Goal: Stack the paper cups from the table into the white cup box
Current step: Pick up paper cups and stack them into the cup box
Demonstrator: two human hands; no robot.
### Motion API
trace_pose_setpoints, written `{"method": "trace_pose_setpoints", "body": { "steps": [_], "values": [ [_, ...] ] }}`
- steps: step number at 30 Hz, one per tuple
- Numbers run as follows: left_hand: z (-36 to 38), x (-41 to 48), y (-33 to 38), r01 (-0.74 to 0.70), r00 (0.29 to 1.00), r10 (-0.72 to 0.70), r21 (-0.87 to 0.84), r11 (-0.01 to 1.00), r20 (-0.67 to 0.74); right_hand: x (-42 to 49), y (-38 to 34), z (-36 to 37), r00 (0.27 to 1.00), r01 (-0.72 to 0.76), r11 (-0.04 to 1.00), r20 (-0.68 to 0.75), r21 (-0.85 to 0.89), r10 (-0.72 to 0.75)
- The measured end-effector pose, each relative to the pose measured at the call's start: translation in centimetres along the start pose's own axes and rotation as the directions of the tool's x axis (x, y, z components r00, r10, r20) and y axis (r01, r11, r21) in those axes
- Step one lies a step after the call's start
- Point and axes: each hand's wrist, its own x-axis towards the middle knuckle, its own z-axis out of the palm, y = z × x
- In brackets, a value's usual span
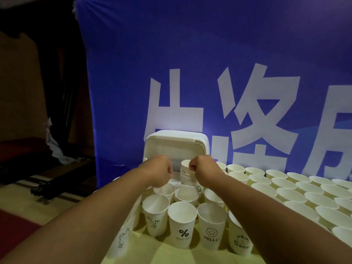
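The white cup box [177, 139] stands at the table's far edge with its front open. Inside it rises a stack of paper cups [185, 178]. My right hand [202, 168] pinches the rim of the top cup [185, 163] of that stack. At the left side of the opening my left hand [159, 169] has its fingers curled, and what they hold, if anything, is hidden. Several loose paper cups [182, 223] with printed drawings stand upright on the table in front of the box, under my forearms.
Rows of several plain cups [289, 189] fill the table to the right. A yellow cloth [171, 254] covers the table. A blue banner [209, 73] hangs right behind the box. The table's left edge drops to a dark floor with black poles [57, 183].
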Motion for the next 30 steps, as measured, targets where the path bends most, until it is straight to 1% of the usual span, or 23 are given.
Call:
{"method": "trace_pose_setpoints", "body": {
  "steps": [4, 8, 10, 12, 14, 16, 19, 22, 24, 26, 28, 30],
  "values": [
    [-1.0, -2.0, -1.4, 0.009, 0.999, -0.008, -0.005, 1.000, 0.042, -0.6, -0.1, 0.9, 0.995, 0.024, 0.995, 0.100, -0.092, -0.015],
    [-2.1, -4.1, -2.5, 0.002, 0.999, -0.003, 0.027, 1.000, 0.039, -1.4, -0.9, 0.7, 0.992, 0.029, 0.982, 0.127, -0.188, -0.005],
    [-2.7, -5.4, -3.1, 0.007, 1.000, -0.008, 0.036, 0.999, 0.027, -2.1, -1.5, 0.5, 0.997, 0.011, 0.991, 0.078, -0.133, 0.000],
    [-3.5, -6.8, -3.9, 0.015, 1.000, -0.015, 0.046, 0.999, 0.005, -3.4, -2.7, 0.4, 0.999, 0.033, 0.999, -0.043, -0.010, -0.033],
    [-4.2, -8.5, -4.8, 0.024, 1.000, -0.023, 0.051, 0.998, -0.020, -5.2, -4.5, 0.4, 0.985, 0.110, 0.986, -0.146, 0.124, -0.091],
    [-4.8, -10.4, -5.9, 0.036, 0.999, -0.034, 0.050, 0.998, -0.042, -7.4, -6.8, 0.5, 0.967, 0.212, 0.960, -0.182, 0.182, -0.179],
    [-5.3, -13.1, -7.3, 0.078, 0.995, -0.073, 0.068, 0.995, -0.067, -10.1, -9.8, 1.2, 0.934, 0.348, 0.926, -0.134, 0.149, -0.330],
    [-5.5, -15.4, -8.4, 0.138, 0.988, -0.131, 0.099, 0.985, -0.078, -11.9, -12.0, 2.5, 0.915, 0.401, 0.903, -0.023, 0.155, -0.403],
    [-5.6, -16.8, -8.9, 0.157, 0.987, -0.150, 0.132, 0.979, -0.057, -12.9, -13.1, 3.2, 0.900, 0.424, 0.893, 0.039, 0.150, -0.433],
    [-5.4, -18.1, -9.5, 0.165, 0.986, -0.162, 0.166, 0.972, -0.035, -13.6, -13.6, 4.0, 0.890, 0.439, 0.888, 0.069, 0.137, -0.451],
    [-4.9, -19.0, -9.9, 0.175, 0.985, -0.173, 0.193, 0.965, -0.026, -14.2, -13.8, 4.5, 0.892, 0.435, 0.890, 0.070, 0.135, -0.447],
    [-4.1, -19.7, -10.1, 0.185, 0.983, -0.179, 0.199, 0.962, -0.047, -14.7, -13.5, 4.8, 0.897, 0.429, 0.891, 0.049, 0.151, -0.440]
  ]
}}
